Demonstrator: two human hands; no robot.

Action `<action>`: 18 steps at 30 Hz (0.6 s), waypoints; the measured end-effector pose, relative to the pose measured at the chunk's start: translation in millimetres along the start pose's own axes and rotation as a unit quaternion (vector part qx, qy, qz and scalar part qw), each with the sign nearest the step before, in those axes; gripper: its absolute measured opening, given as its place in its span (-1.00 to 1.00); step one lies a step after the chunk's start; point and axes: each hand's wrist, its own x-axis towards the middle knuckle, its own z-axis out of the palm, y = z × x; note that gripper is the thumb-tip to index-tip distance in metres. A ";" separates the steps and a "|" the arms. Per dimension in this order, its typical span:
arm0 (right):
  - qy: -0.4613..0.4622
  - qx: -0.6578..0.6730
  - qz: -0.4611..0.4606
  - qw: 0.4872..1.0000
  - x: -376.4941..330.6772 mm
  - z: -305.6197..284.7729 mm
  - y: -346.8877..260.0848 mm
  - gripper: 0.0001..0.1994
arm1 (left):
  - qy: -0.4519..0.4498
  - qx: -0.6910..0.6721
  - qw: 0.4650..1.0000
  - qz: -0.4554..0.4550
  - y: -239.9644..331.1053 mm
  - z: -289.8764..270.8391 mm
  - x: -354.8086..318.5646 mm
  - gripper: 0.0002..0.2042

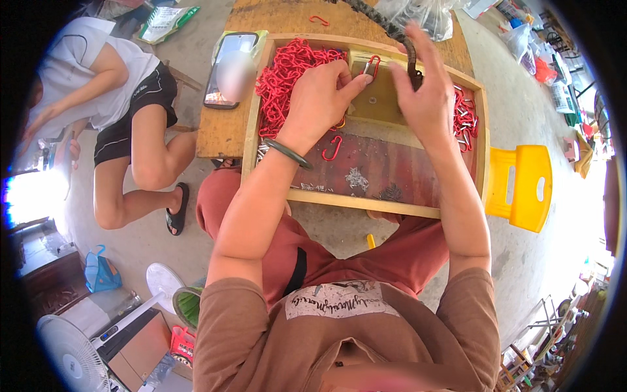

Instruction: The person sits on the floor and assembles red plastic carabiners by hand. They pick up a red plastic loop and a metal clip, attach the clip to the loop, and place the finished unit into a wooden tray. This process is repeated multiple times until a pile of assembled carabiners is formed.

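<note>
My left hand [326,95] pinches a red carabiner [374,66] with a silver gate, over a yellowish plate [385,98] at the tray's far side. My right hand [428,95] is raised with thumb and fingers apart, beside a dark, wrapped, curved lever [398,34]; I cannot tell whether it touches it. Red hook bodies [294,75] are heaped in the wooden tray [366,204] under and left of my left hand. Carabiners with silver gates [465,121] fill the right compartment. A lone red hook [332,148] lies nearer me, beyond small silver pieces [356,178] and dark bits [390,191].
Left of the tray, a phone [232,68] lies on the wooden table [219,134]. Another red hook [319,20] and a clear plastic bag [424,16] are farther back. A yellow chair [529,186] stands at right. Another person [108,85] sits at left; a fan [72,356] is lower left.
</note>
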 end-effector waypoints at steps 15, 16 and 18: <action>-0.172 -0.151 -0.081 0.970 0.4 4.7 -5.3 -0.54 | 0.117 0.243 0.956 0.118 17.5 0.0 -7.3 -0.62; -0.167 -0.152 -0.085 0.970 -1.2 4.8 -5.3 -0.54 | 0.159 0.266 0.933 0.183 17.3 -9.2 -0.4 -0.60; -0.153 -0.156 -0.089 0.972 -3.6 5.8 -5.2 -0.54 | 0.193 0.304 0.898 0.251 15.3 -22.0 8.2 -0.50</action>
